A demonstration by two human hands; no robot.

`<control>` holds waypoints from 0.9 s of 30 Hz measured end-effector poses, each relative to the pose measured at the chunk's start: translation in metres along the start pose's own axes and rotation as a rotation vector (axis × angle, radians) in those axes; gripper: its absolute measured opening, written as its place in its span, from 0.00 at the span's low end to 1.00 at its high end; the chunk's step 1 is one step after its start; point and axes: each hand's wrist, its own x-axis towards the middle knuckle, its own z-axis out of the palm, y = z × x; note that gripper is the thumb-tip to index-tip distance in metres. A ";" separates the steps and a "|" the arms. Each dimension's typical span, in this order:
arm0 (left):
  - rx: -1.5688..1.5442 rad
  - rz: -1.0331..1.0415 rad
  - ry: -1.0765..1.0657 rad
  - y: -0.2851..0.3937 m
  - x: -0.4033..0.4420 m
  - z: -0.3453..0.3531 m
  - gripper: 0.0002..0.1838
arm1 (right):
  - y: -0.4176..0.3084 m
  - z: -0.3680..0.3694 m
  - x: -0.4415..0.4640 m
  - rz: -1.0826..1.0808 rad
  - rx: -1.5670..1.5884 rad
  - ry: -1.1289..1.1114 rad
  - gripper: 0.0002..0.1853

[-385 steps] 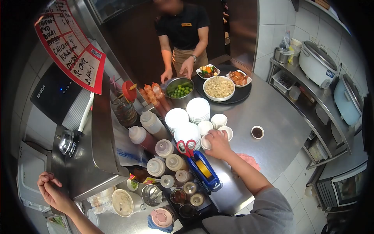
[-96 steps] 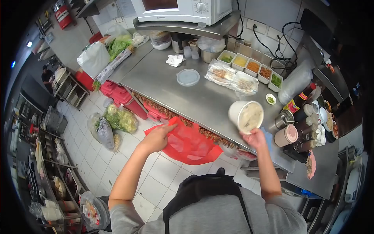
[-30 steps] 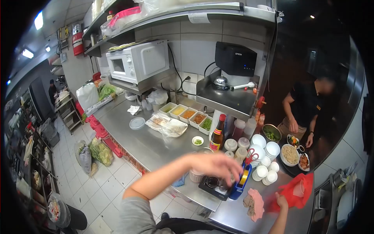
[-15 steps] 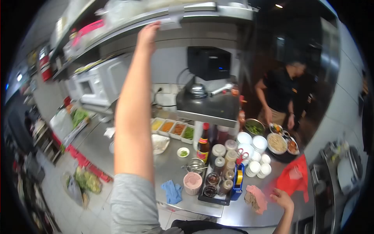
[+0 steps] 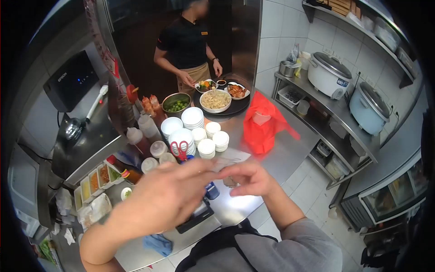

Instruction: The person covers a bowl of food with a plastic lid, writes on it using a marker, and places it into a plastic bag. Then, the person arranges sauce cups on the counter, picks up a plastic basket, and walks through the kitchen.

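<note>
My left hand (image 5: 167, 192) is raised in front of me, its fingers closed on a small white paper slip (image 5: 232, 157). Close against it, my right hand (image 5: 249, 179) has its index finger at the slip's lower edge. The right thumb is held apart from that finger. Beyond the slip, a red bag (image 5: 260, 136) stands on the steel counter (image 5: 290, 140). Stacked white cups (image 5: 207, 147) and bowls (image 5: 182, 136) stand just past my hands, beside red-handled scissors (image 5: 179, 148). My left hand hides part of the counter and the bottle rack.
Across the counter stands a co-worker (image 5: 186, 50), one hand at a black tray (image 5: 226, 111) with filled dishes. A pot of green fruit (image 5: 176, 104), sauce bottles (image 5: 147, 127) and ingredient trays (image 5: 94, 180) are to the left. Rice cookers (image 5: 328, 75) sit on the right shelf.
The view has swung right and down. My left hand has come down from the overhead shelf edge, where white paper hung, and now holds a slip. My right hand has moved up beside it.
</note>
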 end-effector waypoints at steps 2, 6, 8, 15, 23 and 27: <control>-0.031 0.030 0.099 -0.007 0.013 0.026 0.22 | 0.014 -0.037 -0.009 0.152 0.008 0.202 0.15; -0.091 -0.111 0.109 -0.017 0.032 0.040 0.25 | 0.061 -0.177 -0.021 0.606 -0.359 0.369 0.13; -0.205 -0.189 0.098 -0.025 0.030 0.057 0.25 | 0.083 -0.246 -0.034 0.818 -0.920 0.523 0.15; -0.649 -0.488 0.152 0.006 -0.011 0.140 0.23 | 0.137 -0.127 -0.009 0.900 -0.207 0.254 0.09; -0.396 -1.508 0.660 0.075 -0.159 0.313 0.19 | 0.163 -0.058 -0.049 0.963 -0.041 0.236 0.15; -0.410 -1.741 0.917 0.148 -0.242 0.456 0.17 | 0.181 -0.054 -0.059 0.859 -0.121 0.259 0.14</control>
